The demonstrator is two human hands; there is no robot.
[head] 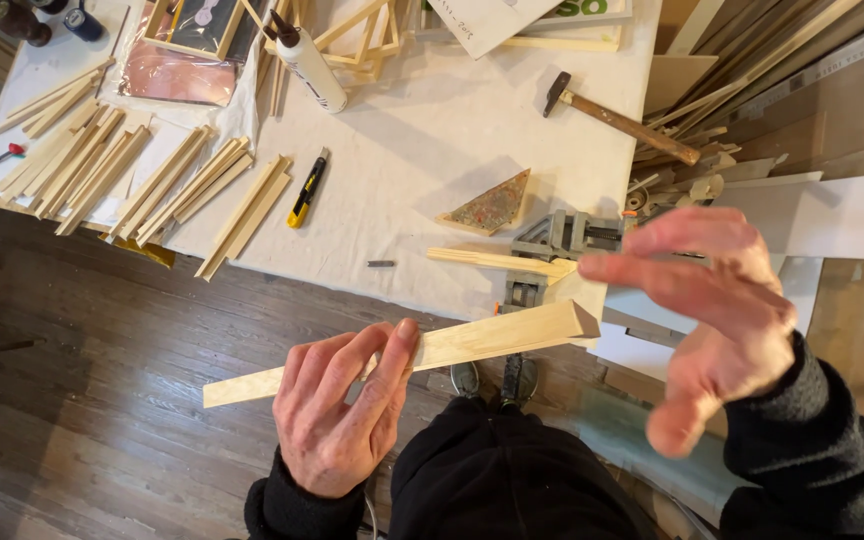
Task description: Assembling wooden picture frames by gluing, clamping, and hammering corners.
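My left hand (340,408) grips a long pale wooden strip (492,335) with a mitred right end, holding it level in front of my body near the strip's middle. My right hand (727,315) hovers just right of the mitred end, fingers spread and blurred, holding nothing. Beyond the strip, a grey corner clamp (562,240) sits at the table's near edge with another thin wooden strip (497,262) lying in it.
The white-covered table (422,150) carries several bundles of wooden strips (102,170), a yellow utility knife (307,188), a glue bottle (309,62), a hammer (617,115) and a speckled triangular piece (492,205). Boards and offcuts (772,90) pile up at the right. Dark wooden floor (82,380) lies below.
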